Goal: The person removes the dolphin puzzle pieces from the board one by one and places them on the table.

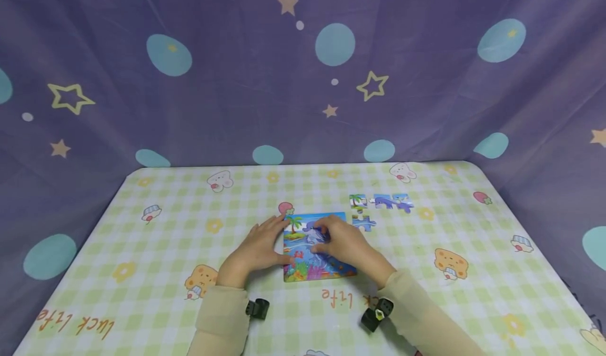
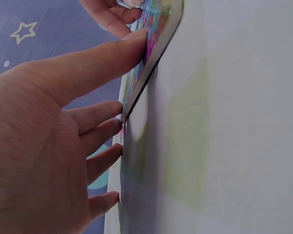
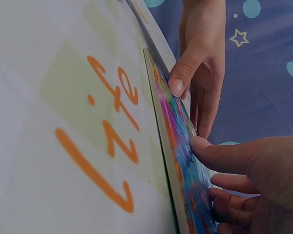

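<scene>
A square jigsaw board (image 1: pixel 326 272) with a bright sea picture, showing a dolphin, a palm and a crab, lies in the middle of the table. My left hand (image 1: pixel 258 248) rests at its left side, fingers extended along the edge. In the left wrist view the left thumb (image 2: pixel 132 46) lies over the board's top. Across the board reaches my right hand (image 1: pixel 347 243), thumb and forefinger bent and apart around the dolphin area. The right thumb (image 3: pixel 205 148) touches the picture in the right wrist view; I cannot tell whether a piece is between those fingers.
Beyond the board's upper right are loose jigsaw pieces: a palm piece (image 1: pixel 358 202), joined dolphin pieces (image 1: pixel 383 202) and a blue water piece (image 1: pixel 363 223). A green-and-white checked cloth (image 1: pixel 156 261) covers the table. Behind hangs a purple curtain (image 1: pixel 236 109).
</scene>
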Available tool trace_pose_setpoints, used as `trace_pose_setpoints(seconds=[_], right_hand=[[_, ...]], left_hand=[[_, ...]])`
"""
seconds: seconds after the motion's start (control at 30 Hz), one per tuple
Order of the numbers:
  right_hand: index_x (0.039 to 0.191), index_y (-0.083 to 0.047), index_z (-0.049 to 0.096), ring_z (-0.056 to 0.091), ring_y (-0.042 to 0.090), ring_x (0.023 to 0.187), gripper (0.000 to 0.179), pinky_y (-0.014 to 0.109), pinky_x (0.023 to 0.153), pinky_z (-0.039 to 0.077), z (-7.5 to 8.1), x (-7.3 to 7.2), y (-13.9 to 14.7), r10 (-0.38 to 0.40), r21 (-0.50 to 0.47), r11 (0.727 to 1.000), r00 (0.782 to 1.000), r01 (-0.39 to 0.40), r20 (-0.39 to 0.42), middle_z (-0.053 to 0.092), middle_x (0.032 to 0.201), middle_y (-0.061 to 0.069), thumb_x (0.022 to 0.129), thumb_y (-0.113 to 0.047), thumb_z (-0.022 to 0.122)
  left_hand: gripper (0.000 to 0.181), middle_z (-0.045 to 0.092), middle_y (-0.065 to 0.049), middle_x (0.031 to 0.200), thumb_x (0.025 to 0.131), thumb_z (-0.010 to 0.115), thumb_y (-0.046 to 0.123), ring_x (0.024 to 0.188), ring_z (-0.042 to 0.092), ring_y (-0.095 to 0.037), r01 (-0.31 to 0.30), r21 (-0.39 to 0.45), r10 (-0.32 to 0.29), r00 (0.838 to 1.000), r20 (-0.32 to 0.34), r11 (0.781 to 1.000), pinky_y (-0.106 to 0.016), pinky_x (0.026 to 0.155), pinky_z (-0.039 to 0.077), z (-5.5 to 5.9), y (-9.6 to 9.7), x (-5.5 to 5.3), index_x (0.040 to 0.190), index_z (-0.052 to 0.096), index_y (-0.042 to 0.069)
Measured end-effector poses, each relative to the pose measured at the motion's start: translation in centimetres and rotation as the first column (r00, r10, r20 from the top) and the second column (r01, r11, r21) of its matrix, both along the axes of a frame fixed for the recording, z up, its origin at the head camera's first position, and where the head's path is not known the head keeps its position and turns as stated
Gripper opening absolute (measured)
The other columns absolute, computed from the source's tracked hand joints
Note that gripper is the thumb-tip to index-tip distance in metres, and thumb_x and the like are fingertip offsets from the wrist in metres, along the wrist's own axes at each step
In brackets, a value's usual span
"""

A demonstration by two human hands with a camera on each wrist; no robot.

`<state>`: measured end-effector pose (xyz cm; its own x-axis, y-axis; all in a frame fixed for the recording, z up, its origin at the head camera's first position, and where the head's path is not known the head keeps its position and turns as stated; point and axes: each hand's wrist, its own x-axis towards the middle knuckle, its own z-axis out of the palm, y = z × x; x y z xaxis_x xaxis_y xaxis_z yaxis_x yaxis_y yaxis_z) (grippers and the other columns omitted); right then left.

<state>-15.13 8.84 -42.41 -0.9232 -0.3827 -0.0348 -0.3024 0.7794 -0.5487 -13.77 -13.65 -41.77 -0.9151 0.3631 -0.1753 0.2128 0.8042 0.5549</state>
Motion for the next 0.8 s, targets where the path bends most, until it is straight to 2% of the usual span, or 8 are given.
trace_pose_setpoints(seconds=[0.23, 0.8], right_hand=[[0.123, -0.017, 0.069, 0.055, 0.012, 0.079, 0.052, 0.034, 0.069, 0.051, -0.17, 0.02, -0.18, 0.016, 0.061, 0.998, 0.999, -0.014, -0.035, 0.058, 0.096, -0.003, 0.079, -0.039, 0.083], [0.119, -0.016, 0.070, 0.058, 0.015, 0.081, 0.050, 0.036, 0.070, 0.053, -0.36, 0.12, -0.20, 0.014, 0.023, 1.000, 0.998, -0.013, -0.056, 0.059, 0.096, -0.002, 0.077, -0.039, 0.083]], left_hand=[[0.092, 0.027, -0.012, 0.161, 0.075, 0.085, 0.035, 0.148, 0.021, -0.035, 0.002, 0.007, -0.002, 1.000, -0.004, 1.000, -0.058, 0.119, 0.009, -0.10, -0.08, -0.03, 0.150, 0.041, 0.004], [0.093, 0.027, -0.012, 0.161, 0.075, 0.085, 0.036, 0.148, 0.021, -0.035, 0.009, 0.011, -0.009, 1.000, -0.007, 1.000, -0.059, 0.119, 0.009, -0.14, -0.19, -0.12, 0.150, 0.041, 0.005]])
